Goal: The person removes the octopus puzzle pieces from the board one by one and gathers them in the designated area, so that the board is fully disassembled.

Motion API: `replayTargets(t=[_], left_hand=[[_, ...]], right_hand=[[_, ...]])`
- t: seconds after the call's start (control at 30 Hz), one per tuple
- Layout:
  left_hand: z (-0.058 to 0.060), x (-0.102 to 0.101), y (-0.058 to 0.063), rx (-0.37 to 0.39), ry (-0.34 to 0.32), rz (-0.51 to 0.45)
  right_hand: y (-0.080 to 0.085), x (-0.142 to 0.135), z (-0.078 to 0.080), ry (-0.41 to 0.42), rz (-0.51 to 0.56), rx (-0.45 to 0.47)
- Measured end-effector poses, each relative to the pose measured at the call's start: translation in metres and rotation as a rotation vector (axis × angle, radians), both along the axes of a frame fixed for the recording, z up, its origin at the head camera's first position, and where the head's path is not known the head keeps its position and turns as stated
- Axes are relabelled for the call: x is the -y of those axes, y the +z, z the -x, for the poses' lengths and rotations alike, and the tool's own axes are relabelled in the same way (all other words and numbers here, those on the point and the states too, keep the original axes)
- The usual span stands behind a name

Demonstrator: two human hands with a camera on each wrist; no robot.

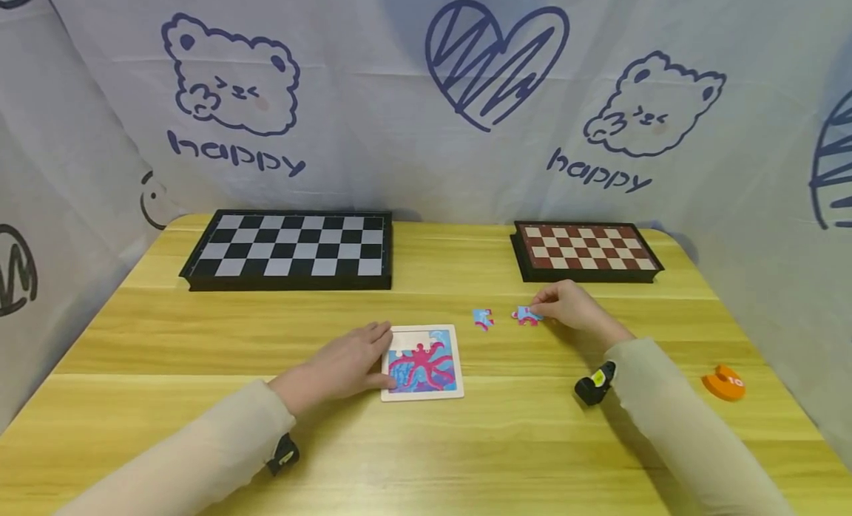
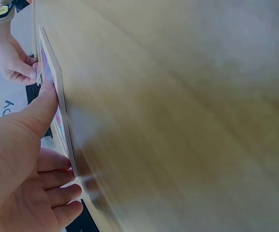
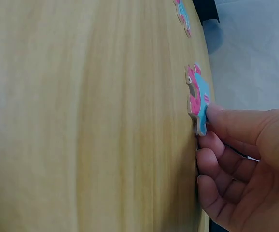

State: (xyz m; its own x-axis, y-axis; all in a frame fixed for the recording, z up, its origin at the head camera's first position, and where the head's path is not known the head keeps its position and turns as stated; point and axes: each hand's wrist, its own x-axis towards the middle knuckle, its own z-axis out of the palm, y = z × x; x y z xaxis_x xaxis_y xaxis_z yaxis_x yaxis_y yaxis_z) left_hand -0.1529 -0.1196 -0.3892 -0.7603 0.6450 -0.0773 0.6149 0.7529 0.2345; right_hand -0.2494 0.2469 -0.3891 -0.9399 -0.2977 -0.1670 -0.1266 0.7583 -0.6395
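A square jigsaw tray with a pink octopus picture lies in front of me, its pale base showing at the upper left. My left hand rests along the tray's left side, thumb over the front left part and fingertips at the far left corner. To the right, my right hand pinches a blue and pink puzzle piece between thumb and fingers, low over the table. Just left of that piece lies another puzzle piece, flat on the wood.
A black and white checkered board stands at the back left, and a smaller red and white one at the back right. An orange object marked 10 lies toward the right edge. Printed cloth hangs behind the table.
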Motion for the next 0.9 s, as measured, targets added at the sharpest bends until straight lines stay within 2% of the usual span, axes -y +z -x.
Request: replayTargets(t=[0.37,0.57,0.73,0.9], left_hand=[[0.000,0.000,-0.001,-0.024,-0.018,0.003],[0.000,0.000,-0.001,-0.031,-0.022,0.005],[0.001,0.000,-0.002,-0.022,-0.014,0.012],[0.001,0.000,-0.003,-0.031,-0.017,0.015]], right_hand=[[0.002,0.004,-0.002,0.024,0.001,-0.036],[0.010,0.036,-0.014,0.074,0.092,-0.068],[0.010,0.070,-0.027,0.187,0.125,-0.109],[0.005,0.097,-0.038,0.299,0.112,-0.098]])
